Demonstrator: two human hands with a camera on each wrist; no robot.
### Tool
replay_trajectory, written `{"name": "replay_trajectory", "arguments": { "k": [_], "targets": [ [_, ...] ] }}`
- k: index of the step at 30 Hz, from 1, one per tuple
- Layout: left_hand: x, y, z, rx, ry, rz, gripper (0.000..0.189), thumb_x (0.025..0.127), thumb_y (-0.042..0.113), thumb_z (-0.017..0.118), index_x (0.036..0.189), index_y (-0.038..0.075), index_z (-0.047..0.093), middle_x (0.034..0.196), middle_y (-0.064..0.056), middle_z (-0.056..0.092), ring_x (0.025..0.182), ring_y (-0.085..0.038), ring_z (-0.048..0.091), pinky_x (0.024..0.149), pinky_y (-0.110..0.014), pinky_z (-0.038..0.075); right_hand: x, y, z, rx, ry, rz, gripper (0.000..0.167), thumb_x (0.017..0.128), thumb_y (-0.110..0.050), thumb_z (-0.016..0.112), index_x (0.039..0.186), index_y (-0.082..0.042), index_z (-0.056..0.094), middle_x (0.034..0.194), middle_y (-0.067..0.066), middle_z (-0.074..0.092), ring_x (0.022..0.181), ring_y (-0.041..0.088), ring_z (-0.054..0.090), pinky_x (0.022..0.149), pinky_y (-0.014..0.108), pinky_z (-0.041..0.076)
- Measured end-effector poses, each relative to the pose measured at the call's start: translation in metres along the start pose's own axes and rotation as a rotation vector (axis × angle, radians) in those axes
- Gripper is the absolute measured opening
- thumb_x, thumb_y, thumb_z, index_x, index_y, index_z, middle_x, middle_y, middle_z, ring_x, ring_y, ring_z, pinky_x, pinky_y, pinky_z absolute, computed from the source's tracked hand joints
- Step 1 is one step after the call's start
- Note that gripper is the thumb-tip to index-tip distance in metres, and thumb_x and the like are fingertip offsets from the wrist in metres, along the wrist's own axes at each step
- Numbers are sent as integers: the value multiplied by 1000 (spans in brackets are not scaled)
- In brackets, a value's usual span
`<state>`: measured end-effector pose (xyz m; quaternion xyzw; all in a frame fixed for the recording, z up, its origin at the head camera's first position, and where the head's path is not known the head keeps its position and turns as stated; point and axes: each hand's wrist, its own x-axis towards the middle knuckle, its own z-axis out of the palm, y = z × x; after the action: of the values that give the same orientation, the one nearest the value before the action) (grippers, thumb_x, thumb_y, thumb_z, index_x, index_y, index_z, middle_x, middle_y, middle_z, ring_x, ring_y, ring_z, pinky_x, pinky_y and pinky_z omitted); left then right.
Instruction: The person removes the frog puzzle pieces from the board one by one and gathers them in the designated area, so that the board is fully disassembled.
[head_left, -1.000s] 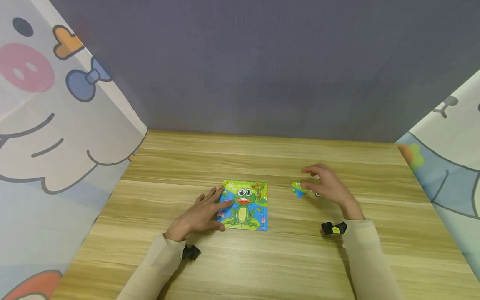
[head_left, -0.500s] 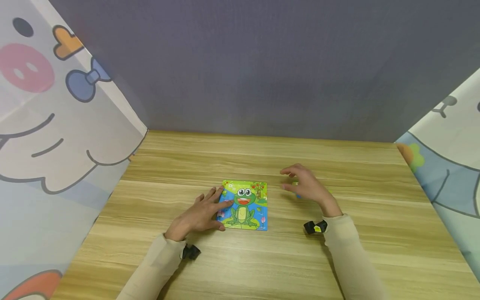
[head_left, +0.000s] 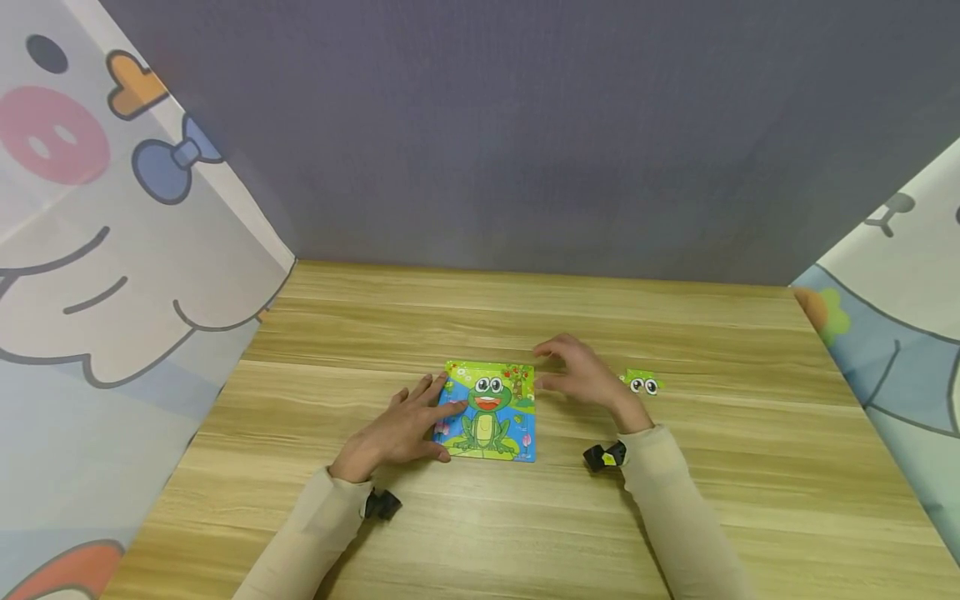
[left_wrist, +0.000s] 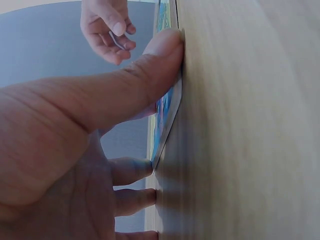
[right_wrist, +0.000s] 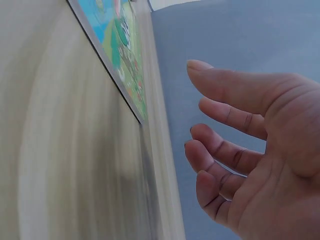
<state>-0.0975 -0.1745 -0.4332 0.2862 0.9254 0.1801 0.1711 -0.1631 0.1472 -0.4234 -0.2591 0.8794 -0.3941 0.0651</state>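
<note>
My left hand [head_left: 401,425], fingers spread, rests on the left edge of the board [head_left: 491,429] on the table [head_left: 480,533] — likely light and stiff, best held by its rims — while my right hand [head_left: 583,375], thumb and fingers apart, hangs just beside its right edge.

Wood-grain desk [head_left: 480,542] meets a plain grey backdrop [head_left: 525,133], with a left cartoon panel [head_left: 45,333] (pink snout [head_left: 54,136], blue bow [head_left: 161,171]) and a right cartoon panel [head_left: 918,275] flanking.

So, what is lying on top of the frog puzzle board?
The left hand lies partly over the left side of the frog puzzle board; whatever is beneath its fingers cannot be seen.
</note>
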Motion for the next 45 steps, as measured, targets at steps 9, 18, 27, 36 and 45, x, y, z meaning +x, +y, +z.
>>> {"name": "replay_trajectory", "arguments": {
  "k": [9, 18, 27, 36, 45],
  "targets": [
    [0, 1, 0, -4, 0, 4, 78, 83, 38, 78, 151, 19, 46, 166, -28, 12, 151, -55, 16, 110, -79, 23, 7, -3, 13, 8, -52, 10, 47, 85, -10, 78, 127, 3, 63, 123, 21, 61, 112, 38, 62, 98, 52, 52],
    [0, 0, -1, -4, 0, -3, 78, 83, 38, 78, 151, 19, 46, 166, -28, 12, 151, -54, 16, 110, -78, 23, 15, -7, 26, -26, -82, -1, 45, 84, -15, 80, 125, -3, 66, 119, 16, 64, 105, 29, 60, 93, 45, 51],
    [1, 0, 0, -12, -8, -14, 78, 83, 38, 78, 152, 20, 45, 167, -27, 11, 152, -54, 15, 111, -78, 22, 17, -7, 37, -68, -119, -27, 40, 86, -16, 79, 122, -3, 66, 118, 11, 64, 103, 22, 60, 92, 41, 52],
    [1, -1, -1, -8, -13, -26, 79, 82, 38, 79, 151, 21, 46, 167, -26, 11, 152, -53, 15, 112, -77, 22, 17, -7, 42, -63, -127, 11, 42, 85, -20, 80, 123, -7, 67, 122, 8, 61, 108, 21, 59, 97, 43, 50],
    [2, -2, 0, -4, -13, -15, 79, 83, 39, 79, 152, 20, 45, 167, -26, 11, 152, -54, 16, 110, -78, 23, 18, -5, 47, -94, -118, -31, 38, 84, -19, 82, 119, -11, 70, 122, 10, 59, 114, 27, 53, 101, 49, 44]
  ]
}}
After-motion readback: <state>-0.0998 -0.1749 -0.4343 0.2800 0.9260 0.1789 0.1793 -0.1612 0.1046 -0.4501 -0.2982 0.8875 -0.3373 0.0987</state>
